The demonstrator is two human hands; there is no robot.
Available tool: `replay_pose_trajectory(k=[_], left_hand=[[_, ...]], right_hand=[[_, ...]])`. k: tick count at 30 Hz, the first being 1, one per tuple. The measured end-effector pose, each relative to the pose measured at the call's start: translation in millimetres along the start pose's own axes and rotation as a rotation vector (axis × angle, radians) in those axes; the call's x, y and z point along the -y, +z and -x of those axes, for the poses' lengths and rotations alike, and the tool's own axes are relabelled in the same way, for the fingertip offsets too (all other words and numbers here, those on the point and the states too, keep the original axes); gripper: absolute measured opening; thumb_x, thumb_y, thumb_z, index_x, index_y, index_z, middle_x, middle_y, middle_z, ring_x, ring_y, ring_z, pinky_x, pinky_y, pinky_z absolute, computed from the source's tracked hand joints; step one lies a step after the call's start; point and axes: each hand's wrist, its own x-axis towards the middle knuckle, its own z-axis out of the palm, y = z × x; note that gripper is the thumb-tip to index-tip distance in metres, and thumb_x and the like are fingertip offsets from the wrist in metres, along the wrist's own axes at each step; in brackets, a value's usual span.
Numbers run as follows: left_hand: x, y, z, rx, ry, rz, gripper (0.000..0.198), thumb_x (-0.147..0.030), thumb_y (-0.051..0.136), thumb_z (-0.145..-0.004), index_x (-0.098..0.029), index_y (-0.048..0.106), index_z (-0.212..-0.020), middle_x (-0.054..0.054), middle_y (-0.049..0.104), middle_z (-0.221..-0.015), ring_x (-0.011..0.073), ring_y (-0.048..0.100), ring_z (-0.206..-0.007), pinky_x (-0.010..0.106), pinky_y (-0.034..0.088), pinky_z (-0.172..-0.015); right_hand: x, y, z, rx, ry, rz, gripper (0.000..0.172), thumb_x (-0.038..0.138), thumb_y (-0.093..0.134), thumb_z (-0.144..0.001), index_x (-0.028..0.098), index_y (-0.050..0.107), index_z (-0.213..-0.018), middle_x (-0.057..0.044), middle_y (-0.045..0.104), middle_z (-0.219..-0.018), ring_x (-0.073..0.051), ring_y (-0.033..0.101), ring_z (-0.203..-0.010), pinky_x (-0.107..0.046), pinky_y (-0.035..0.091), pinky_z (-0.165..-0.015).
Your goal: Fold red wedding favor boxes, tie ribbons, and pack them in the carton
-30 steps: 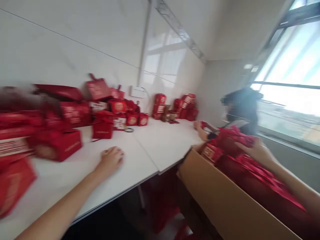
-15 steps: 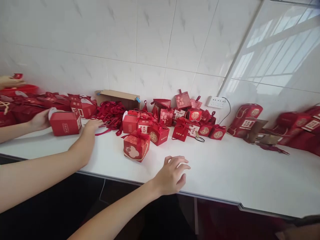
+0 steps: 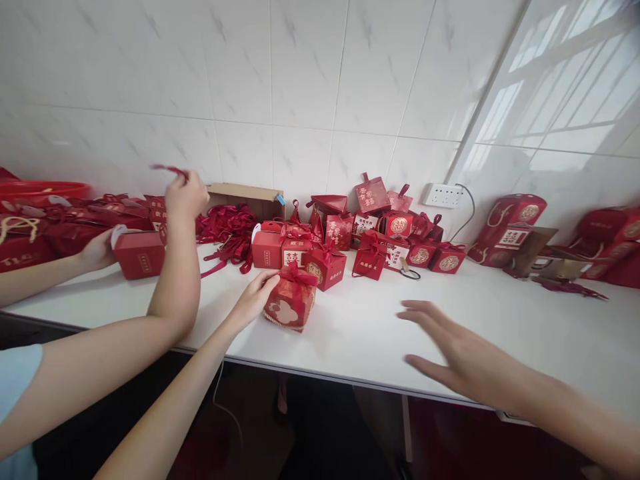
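My left hand (image 3: 256,300) is at the left upper edge of a small red gift box (image 3: 290,307), fingers together against it. That box has a red ribbon bow on top, a pale flower-shaped print on its front and a twisted cord around its lower part. It stands on the white table (image 3: 360,353). My right hand (image 3: 445,340) is over the table to the right of the box, fingers spread, with nothing in it. Just behind the gift box stands another red box (image 3: 327,270) with a ribbon and gold print.
At left, a co-worker's hand (image 3: 186,197) lifts a red ribbon (image 3: 169,169); their other hand (image 3: 97,250) holds a red box (image 3: 140,255). A ribbon pile (image 3: 227,223) lies before a cardboard box (image 3: 245,191). A power strip (image 3: 444,195) and red bags (image 3: 510,230) stand along the wall.
My left hand has moved left onto the gift box, and my right hand has come in from the right. The co-worker's hand has risen from the ribbons with one ribbon.
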Motion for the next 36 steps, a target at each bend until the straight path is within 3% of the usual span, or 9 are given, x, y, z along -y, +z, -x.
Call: replay_pose_trajectory(k=[3, 7, 11, 15, 18, 22, 26, 30, 36], left_hand=[[-2.0, 8.5, 15.5, 0.137, 0.014, 0.060, 0.039, -0.049, 0.055, -0.074, -0.019, 0.066, -0.096, 0.008, 0.069, -0.105, 0.0242, 0.062, -0.103, 0.032, 0.051, -0.083], [-5.1, 19.1, 30.8, 0.354, -0.021, 0.127, 0.045, -0.053, 0.060, -0.071, -0.018, 0.065, -0.099, 0.009, 0.069, -0.101, 0.0249, 0.065, -0.093, 0.032, 0.053, -0.073], [0.3, 28.8, 43.5, 0.250, 0.002, 0.123, 0.036, -0.049, 0.064, -0.072, -0.016, 0.064, -0.087, 0.006, 0.068, -0.089, 0.0220, 0.063, -0.087, 0.030, 0.051, -0.073], [3.0, 36.4, 61.1, 0.074, -0.025, 0.198, 0.028, -0.044, 0.067, -0.073, -0.018, 0.057, -0.074, 0.000, 0.061, -0.074, 0.0153, 0.060, -0.074, 0.023, 0.048, -0.065], [-2.3, 44.6, 77.1, 0.021, -0.038, 0.268, 0.025, -0.041, 0.064, -0.077, -0.018, 0.055, -0.072, -0.003, 0.056, -0.068, 0.0110, 0.055, -0.064, 0.019, 0.045, -0.058], [-3.7, 63.5, 98.6, -0.171, 0.054, 0.276, 0.020, -0.036, 0.059, -0.084, -0.019, 0.056, -0.074, -0.005, 0.049, -0.063, 0.0078, 0.046, -0.054, 0.017, 0.042, -0.052], [8.6, 79.5, 108.9, -0.313, 0.178, 0.303, 0.018, -0.036, 0.054, -0.087, -0.019, 0.060, -0.084, 0.000, 0.058, -0.079, 0.0118, 0.057, -0.070, 0.020, 0.048, -0.064], [20.8, 80.6, 106.6, -0.266, 0.245, 0.262, 0.022, -0.036, 0.048, -0.091, -0.020, 0.063, -0.087, 0.005, 0.063, -0.099, 0.0181, 0.061, -0.097, 0.026, 0.050, -0.084], [34.1, 83.4, 107.9, -0.164, 0.145, 0.341, 0.031, -0.045, 0.046, -0.090, -0.022, 0.066, -0.091, 0.008, 0.063, -0.116, 0.0242, 0.059, -0.111, 0.034, 0.052, -0.091]], right_hand=[[50.6, 40.0, -38.9, 0.345, -0.068, -0.205, 0.054, 0.051, 0.059, -0.081, 0.028, 0.049, -0.129, -0.014, 0.040, -0.142, -0.035, 0.062, -0.104, -0.055, 0.050, -0.089], [84.3, 87.0, -90.5, 0.379, -0.092, -0.469, 0.099, 0.051, 0.076, -0.065, 0.017, 0.026, -0.144, -0.021, 0.028, -0.147, -0.041, 0.037, -0.131, -0.058, 0.035, -0.105], [84.8, 107.9, -99.0, 0.457, -0.021, -0.623, 0.110, 0.042, 0.078, -0.064, 0.013, 0.010, -0.147, -0.024, 0.027, -0.147, -0.036, 0.031, -0.136, -0.056, 0.028, -0.110], [90.9, 122.7, -73.9, 0.378, 0.049, -0.761, 0.105, 0.030, 0.074, -0.068, 0.020, 0.004, -0.146, -0.018, 0.034, -0.144, -0.030, 0.037, -0.133, -0.054, 0.030, -0.110], [97.7, 133.9, -56.0, 0.271, 0.105, -0.844, 0.100, 0.030, 0.069, -0.074, 0.025, 0.001, -0.146, -0.016, 0.027, -0.148, -0.029, 0.034, -0.135, -0.054, 0.031, -0.110], [98.6, 145.5, -44.3, 0.178, 0.058, -0.879, 0.094, 0.030, 0.062, -0.077, 0.027, 0.000, -0.148, -0.016, 0.021, -0.150, -0.029, 0.028, -0.139, -0.053, 0.034, -0.109], [97.3, 153.5, -38.7, 0.147, 0.046, -0.862, 0.093, 0.041, 0.059, -0.081, 0.025, -0.001, -0.149, -0.015, 0.026, -0.148, -0.031, 0.029, -0.139, -0.050, 0.038, -0.107], [98.5, 163.7, -35.7, 0.053, 0.003, -0.752, 0.091, 0.056, 0.050, -0.085, 0.021, -0.003, -0.150, -0.017, 0.027, -0.149, -0.034, 0.029, -0.139, -0.052, 0.033, -0.109], [94.6, 187.7, -29.3, -0.077, -0.039, -0.629, 0.093, 0.071, 0.032, -0.085, 0.014, 0.000, -0.151, -0.020, 0.024, -0.151, -0.039, 0.030, -0.138, -0.053, 0.035, -0.108]])
